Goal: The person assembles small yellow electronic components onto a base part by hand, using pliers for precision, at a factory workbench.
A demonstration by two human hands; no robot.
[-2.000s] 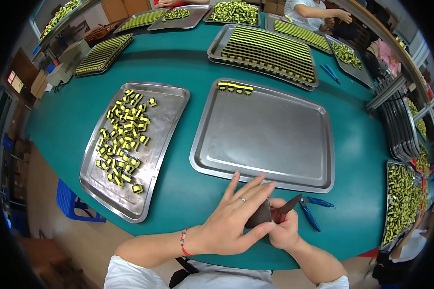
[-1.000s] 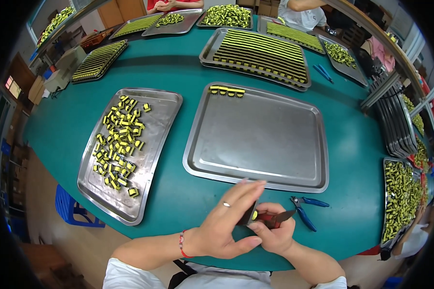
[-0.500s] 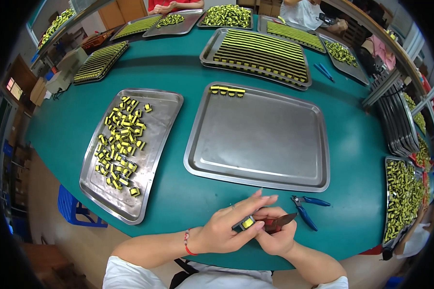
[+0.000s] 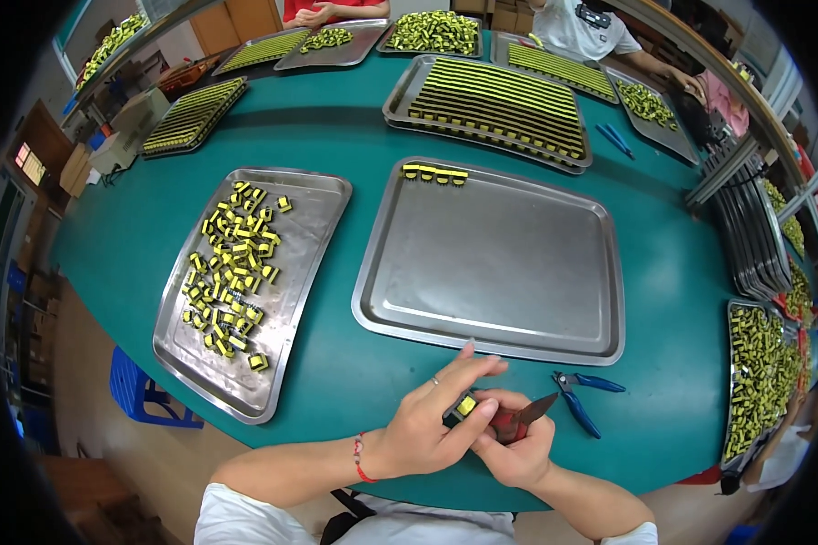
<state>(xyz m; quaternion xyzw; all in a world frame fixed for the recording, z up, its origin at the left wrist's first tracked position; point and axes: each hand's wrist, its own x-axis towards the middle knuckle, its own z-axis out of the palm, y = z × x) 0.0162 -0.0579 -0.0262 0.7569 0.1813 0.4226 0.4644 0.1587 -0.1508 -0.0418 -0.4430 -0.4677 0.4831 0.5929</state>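
Note:
My left hand (image 4: 418, 429) grips a small black-and-yellow transformer (image 4: 466, 405) between thumb and fingers, above the table's near edge. Pressed close beside it, my right hand (image 4: 523, 456) is closed round a red-handled knife (image 4: 537, 410), its dark blade pointing up and to the right. Just beyond my hands lies a metal tray (image 4: 500, 263) with a short row of transformers (image 4: 434, 174) in its far left corner. Another metal tray (image 4: 311, 227), further left, carries many loose transformers (image 4: 236, 263). Blue-handled cutters (image 4: 577, 411) rest right of my hands.
Stacked trays of lined-up transformers (image 4: 495, 104) stand at the back, near another blue-handled tool (image 4: 614, 140). A full tray (image 4: 759, 372) and upright stacked trays (image 4: 745, 227) are at the right. Two people sit across the green table (image 4: 327, 381); a blue stool (image 4: 141, 391) stands left.
My hands have shifted slightly, and the left fingers have moved against the transformer, which sits turned a little differently. The view has shifted slightly. Across the table, a person's arm has reached further right.

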